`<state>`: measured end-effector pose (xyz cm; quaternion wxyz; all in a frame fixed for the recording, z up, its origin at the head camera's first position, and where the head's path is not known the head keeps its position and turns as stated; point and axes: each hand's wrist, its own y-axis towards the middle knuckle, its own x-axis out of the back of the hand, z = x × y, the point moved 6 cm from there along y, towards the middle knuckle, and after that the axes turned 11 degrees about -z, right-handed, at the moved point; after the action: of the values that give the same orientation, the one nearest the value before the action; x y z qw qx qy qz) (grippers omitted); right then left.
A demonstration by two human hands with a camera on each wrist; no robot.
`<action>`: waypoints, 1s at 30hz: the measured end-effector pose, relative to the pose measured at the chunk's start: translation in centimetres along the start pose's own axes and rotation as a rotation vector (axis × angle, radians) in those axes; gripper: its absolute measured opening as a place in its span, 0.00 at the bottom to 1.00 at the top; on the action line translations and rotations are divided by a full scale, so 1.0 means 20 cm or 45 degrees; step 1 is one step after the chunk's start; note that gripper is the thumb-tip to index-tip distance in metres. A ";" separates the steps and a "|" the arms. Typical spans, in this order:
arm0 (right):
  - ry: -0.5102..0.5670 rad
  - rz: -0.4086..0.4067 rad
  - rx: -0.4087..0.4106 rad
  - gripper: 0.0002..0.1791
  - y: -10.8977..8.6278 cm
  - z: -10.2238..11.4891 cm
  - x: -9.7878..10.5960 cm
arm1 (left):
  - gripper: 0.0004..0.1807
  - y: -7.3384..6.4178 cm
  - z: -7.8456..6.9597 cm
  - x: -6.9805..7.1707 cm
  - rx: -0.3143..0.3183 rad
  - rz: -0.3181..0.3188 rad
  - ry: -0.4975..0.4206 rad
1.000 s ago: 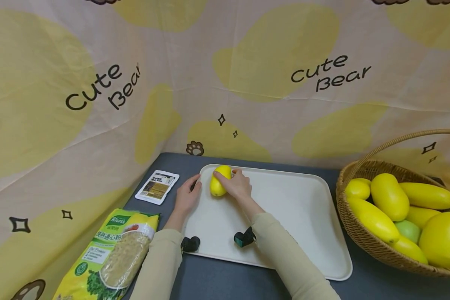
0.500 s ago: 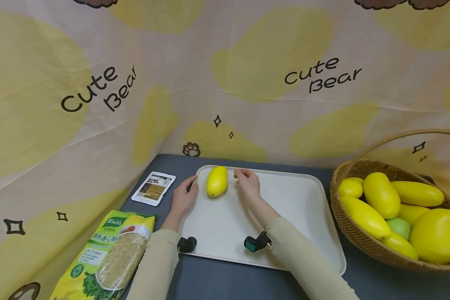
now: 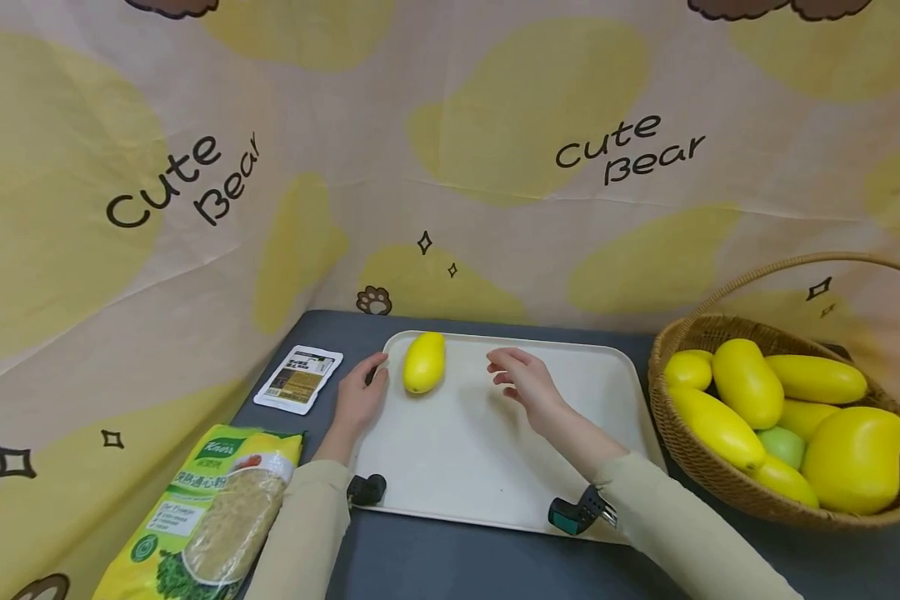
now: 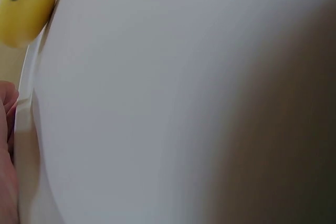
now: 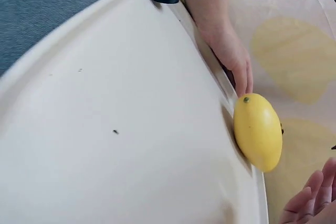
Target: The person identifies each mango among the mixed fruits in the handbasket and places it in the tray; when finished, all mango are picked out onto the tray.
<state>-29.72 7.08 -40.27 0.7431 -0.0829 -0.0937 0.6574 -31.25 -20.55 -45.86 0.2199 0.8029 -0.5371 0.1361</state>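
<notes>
A smooth yellow oval fruit (image 3: 423,363), much like a mango, lies near the far left corner of the white tray (image 3: 450,467). In the right wrist view the green stem spot on the fruit (image 5: 258,132) shows. My left hand (image 3: 360,400) rests along the tray's left edge, its fingers nearly straight, beside the fruit. Over the middle of the tray hovers my right hand (image 3: 531,387), fingers loosely spread and holding nothing. The left wrist view has only part of the left hand (image 4: 6,150), at the tray's rim.
On the right stands a wicker basket (image 3: 675,450) with a tall handle, filled with several yellow fruits and a green one (image 3: 782,447). Left of the tray lie a small white pouch (image 3: 298,380) and a yellow Knorr bag (image 3: 202,508). A patterned cloth (image 3: 450,150) hangs behind.
My right hand has let go of the yellow fruit and moved right, its fingers spreading. The fruit stays on the tray, and my left hand keeps its place at the edge.
</notes>
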 end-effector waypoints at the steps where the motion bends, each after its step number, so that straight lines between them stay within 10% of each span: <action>1: -0.016 0.013 0.004 0.17 -0.02 0.00 0.03 | 0.21 0.00 0.00 0.00 -0.001 0.001 0.002; 17: -0.585 0.343 0.447 0.13 -0.43 0.22 0.53 | 0.22 0.02 0.02 0.02 0.022 0.040 0.052; 25: -1.192 0.069 1.088 0.04 -0.52 0.44 0.88 | 0.22 0.01 0.03 -0.01 0.044 0.064 0.057; 30: -1.489 -0.016 1.051 0.11 -0.47 0.48 1.09 | 0.22 0.01 0.02 -0.02 0.047 0.078 0.075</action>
<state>-20.42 27.63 -27.90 0.5457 0.5716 -0.2208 0.5716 -31.61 -20.45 -46.28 0.2165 0.7857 -0.5520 0.1763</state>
